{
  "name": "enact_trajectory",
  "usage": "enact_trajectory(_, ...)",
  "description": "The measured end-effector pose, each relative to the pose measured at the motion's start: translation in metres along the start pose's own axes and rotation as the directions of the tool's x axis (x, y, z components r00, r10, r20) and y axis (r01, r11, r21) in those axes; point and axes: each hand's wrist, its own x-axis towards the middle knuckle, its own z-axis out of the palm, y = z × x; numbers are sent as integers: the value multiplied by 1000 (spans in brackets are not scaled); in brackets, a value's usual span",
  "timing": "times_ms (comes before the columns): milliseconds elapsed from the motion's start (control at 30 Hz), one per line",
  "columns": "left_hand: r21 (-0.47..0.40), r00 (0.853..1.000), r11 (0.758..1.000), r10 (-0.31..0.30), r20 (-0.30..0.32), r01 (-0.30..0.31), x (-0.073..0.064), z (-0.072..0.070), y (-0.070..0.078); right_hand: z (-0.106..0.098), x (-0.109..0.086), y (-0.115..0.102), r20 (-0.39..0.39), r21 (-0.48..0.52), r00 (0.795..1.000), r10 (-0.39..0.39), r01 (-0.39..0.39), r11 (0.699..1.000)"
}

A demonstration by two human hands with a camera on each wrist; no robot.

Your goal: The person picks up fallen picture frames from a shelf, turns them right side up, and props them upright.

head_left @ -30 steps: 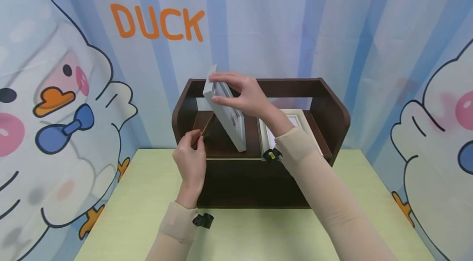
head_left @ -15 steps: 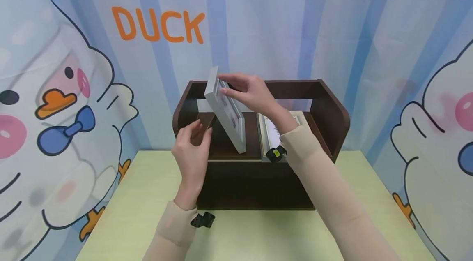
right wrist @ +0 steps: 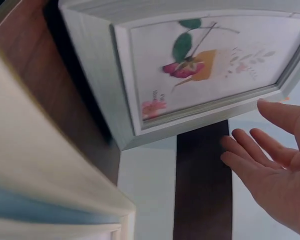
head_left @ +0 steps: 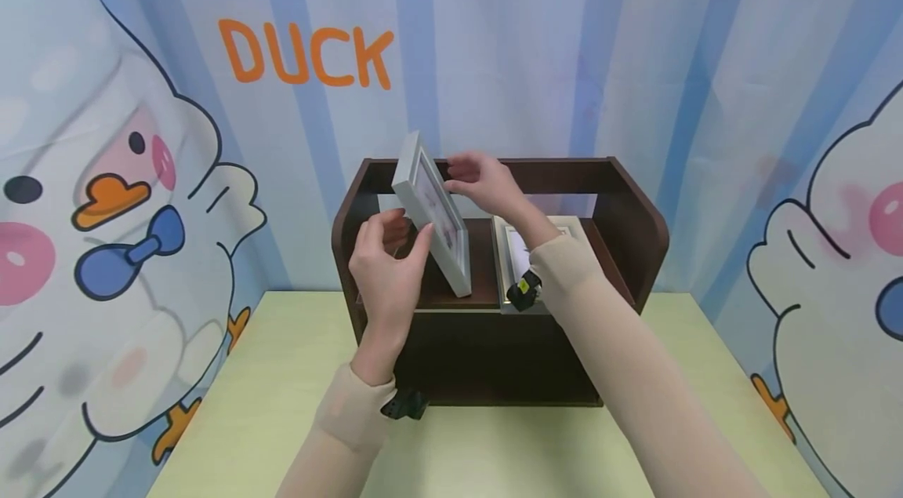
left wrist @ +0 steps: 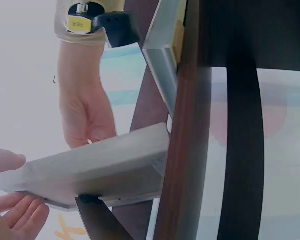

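Note:
A pale grey picture frame [head_left: 437, 219] stands tilted on the upper shelf, its front facing right. Behind the pane lies a pressed pink flower with green leaves [right wrist: 185, 55]. From its back, a dark easel leg [left wrist: 102, 220] slants down. My left hand [head_left: 386, 267] is at the frame's left side, thumb and fingers spread apart around its near edge in the left wrist view. To the right of the frame, my right hand [head_left: 483, 183] hovers with loosely bent fingers, holding nothing. Its thumb [right wrist: 280, 114] is close to the frame's border in the right wrist view.
A dark brown wooden shelf unit [head_left: 494, 357] with raised sides stands on the pale yellow table [head_left: 296, 372]. A cream picture frame [head_left: 582, 235] sits on its right part, partly hidden by my right forearm. Behind hangs a blue striped duck curtain [head_left: 508, 51].
My right hand has come off the grey frame's top and moved right. My left hand has left the easel leg and moved up and right to the frame. The frame stays tilted.

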Motion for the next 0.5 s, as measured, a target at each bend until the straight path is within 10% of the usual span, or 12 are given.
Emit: enact_trajectory(500, -37, 1000, 999, -13, 8, 13, 5, 10, 5, 8, 8, 5, 216, -51, 976, 32, -22, 998)
